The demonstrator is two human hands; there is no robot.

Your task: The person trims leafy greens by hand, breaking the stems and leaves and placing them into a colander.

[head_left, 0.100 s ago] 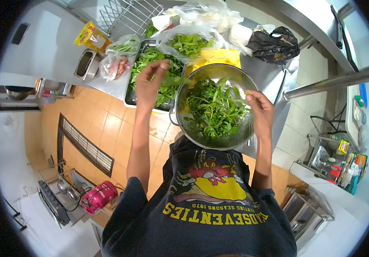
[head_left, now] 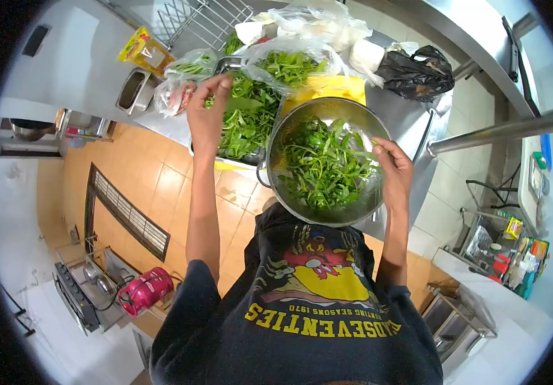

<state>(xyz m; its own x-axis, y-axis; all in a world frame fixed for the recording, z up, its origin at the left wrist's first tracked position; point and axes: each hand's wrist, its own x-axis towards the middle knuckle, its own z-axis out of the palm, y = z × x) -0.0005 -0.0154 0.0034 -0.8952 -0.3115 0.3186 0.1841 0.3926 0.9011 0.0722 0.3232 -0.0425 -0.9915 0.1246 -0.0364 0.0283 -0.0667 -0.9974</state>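
My left hand [head_left: 207, 114] hovers over a metal tray of leafy greens [head_left: 250, 131], thumb and fingertips closed on a blurred green leaf [head_left: 244, 104]. A round mesh strainer [head_left: 275, 186] stands to the right of the tray, with a heap of leafy green stems [head_left: 324, 163] inside. Over its right rim, my right hand [head_left: 394, 168] has its fingers pinched together, seemingly on a thin green stem; the fingertips hide most of it. Above the tray lies an open clear plastic bag of greens [head_left: 289, 67].
A yellow sheet [head_left: 328, 90] lies behind the strainer. Around the counter are a black plastic bag [head_left: 417, 72], a wire rack [head_left: 193, 22], a small metal container [head_left: 136, 91] and a yellow packet [head_left: 145, 52]. A metal rail [head_left: 504, 131] runs at the right.
My left hand has moved left and slightly up, drawing the leaf away from the strainer and over the tray. My right hand stays at the strainer's right rim.
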